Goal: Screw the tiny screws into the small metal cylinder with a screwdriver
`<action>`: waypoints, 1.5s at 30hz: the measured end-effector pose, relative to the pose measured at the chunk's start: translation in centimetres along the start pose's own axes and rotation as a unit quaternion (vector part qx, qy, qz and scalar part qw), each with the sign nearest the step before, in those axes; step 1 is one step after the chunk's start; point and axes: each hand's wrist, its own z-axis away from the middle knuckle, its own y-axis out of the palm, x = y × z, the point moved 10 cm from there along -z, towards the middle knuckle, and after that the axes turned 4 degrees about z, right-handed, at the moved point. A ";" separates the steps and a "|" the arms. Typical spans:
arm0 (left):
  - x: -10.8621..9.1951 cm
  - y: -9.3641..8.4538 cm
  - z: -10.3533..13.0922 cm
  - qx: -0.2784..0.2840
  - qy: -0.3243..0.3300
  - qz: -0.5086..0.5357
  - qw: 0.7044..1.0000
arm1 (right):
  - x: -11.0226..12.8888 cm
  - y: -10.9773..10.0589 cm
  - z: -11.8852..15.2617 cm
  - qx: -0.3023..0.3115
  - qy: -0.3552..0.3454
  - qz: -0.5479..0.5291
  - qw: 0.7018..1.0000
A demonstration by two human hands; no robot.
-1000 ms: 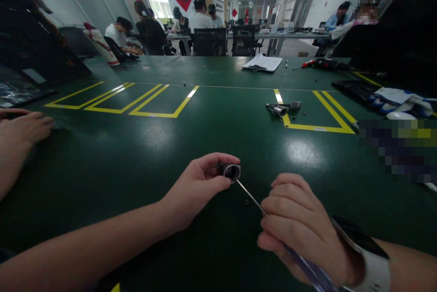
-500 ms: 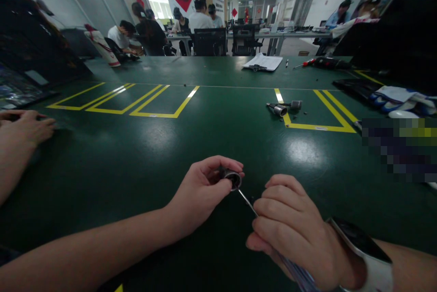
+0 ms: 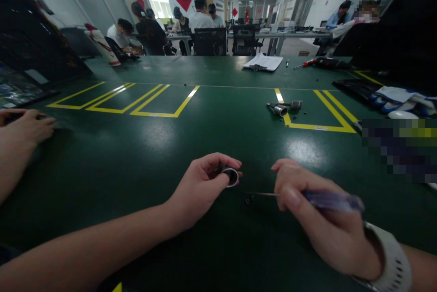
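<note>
My left hand (image 3: 205, 187) is closed around a small metal cylindrical part (image 3: 232, 177), its round open end facing me and to the right. In my right hand (image 3: 314, 219) lies a screwdriver (image 3: 332, 201) with a translucent purplish handle, blurred by motion. Its thin shaft points left, apart from the metal part. Just below the tip, a small dark ring-like piece (image 3: 248, 201) rests on the green table (image 3: 153, 246). Farther off, two similar metal parts (image 3: 280, 110) with dark stems lie across a yellow tape line, small dark bits beside them.
Another person's hand (image 3: 27, 133) is at the left edge. At the back are a clipboard with papers (image 3: 262, 62), a pen (image 3: 287, 62) and a red-and-black screwdriver (image 3: 305, 63). A blue-and-white cloth item (image 3: 403, 99) lies at right. People sit at tables beyond.
My right hand has pulled the screwdriver out of the metal part and turned over to the right, so the handle now shows. My left hand has barely shifted.
</note>
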 end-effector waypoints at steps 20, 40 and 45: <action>0.6 0.0 0.0 0.009 -0.045 0.028 0.999 | -7.6 0.3 0.8 -0.009 0.250 -0.107 0.962; 1.0 0.3 0.0 0.027 -0.050 0.023 0.998 | -5.8 -0.1 0.1 0.003 0.209 -0.033 0.977; 1.0 0.3 0.0 0.031 -0.049 0.027 0.998 | -9.3 -0.1 0.8 -0.010 0.311 -0.073 0.948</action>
